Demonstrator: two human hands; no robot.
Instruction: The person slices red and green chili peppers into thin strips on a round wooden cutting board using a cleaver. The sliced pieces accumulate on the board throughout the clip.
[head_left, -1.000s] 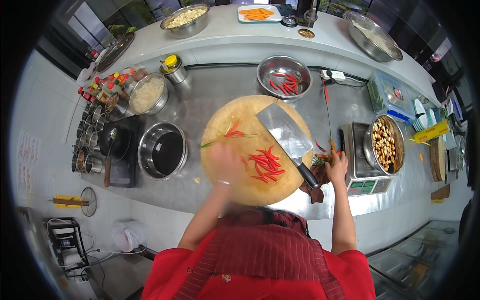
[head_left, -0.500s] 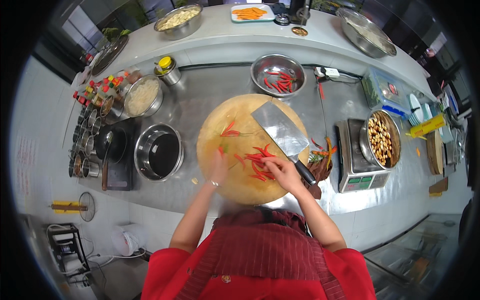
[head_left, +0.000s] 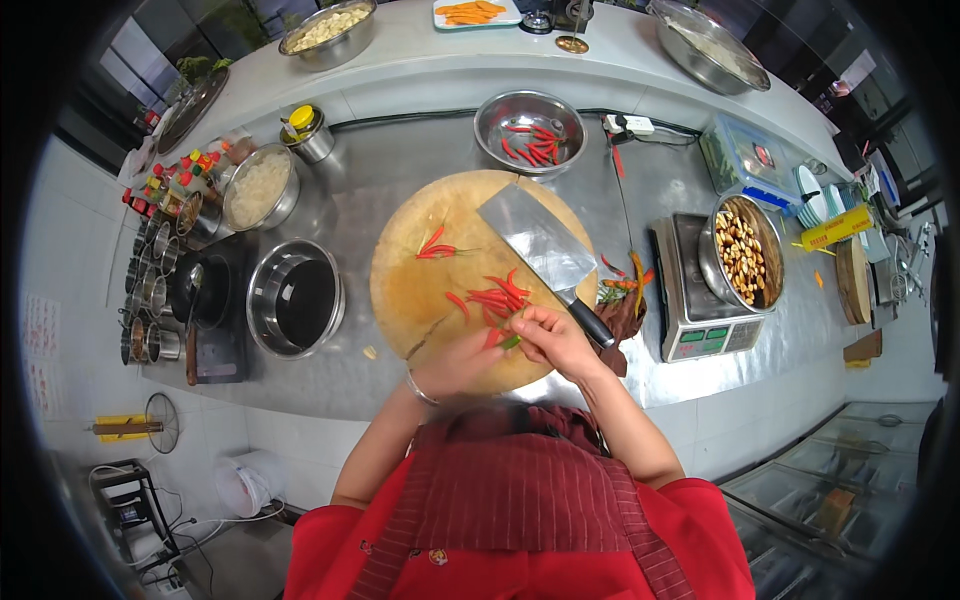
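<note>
Over the near part of a round wooden chopping board (head_left: 415, 285), my two hands meet. My right hand (head_left: 555, 342) has thumb and forefinger pinched on the green stem of a red chili (head_left: 511, 342). My left hand (head_left: 455, 365) comes in from the left against that chili; motion smears its fingers, so their grip is unclear. Just beyond lies a pile of red chilies (head_left: 500, 296), with one loose chili (head_left: 457, 304) to its left. A smaller group of chilies (head_left: 437, 248) rests farther back. To the right lies a cleaver (head_left: 540, 235), its black handle close to my right hand.
Behind the board stands a steel bowl (head_left: 530, 165) of red chilies. Left is a steel basin (head_left: 258, 335) of dark liquid. Right, beyond dark red scraps (head_left: 625, 330), a scale (head_left: 690, 335) bears a bowl (head_left: 712, 255) of brown-and-white pieces. Seasoning bottles and small pots crowd the far left.
My left hand has moved right and nearer me, from the board's left side to beside my right hand. The view has shifted a little, and a green stem now shows between my hands.
</note>
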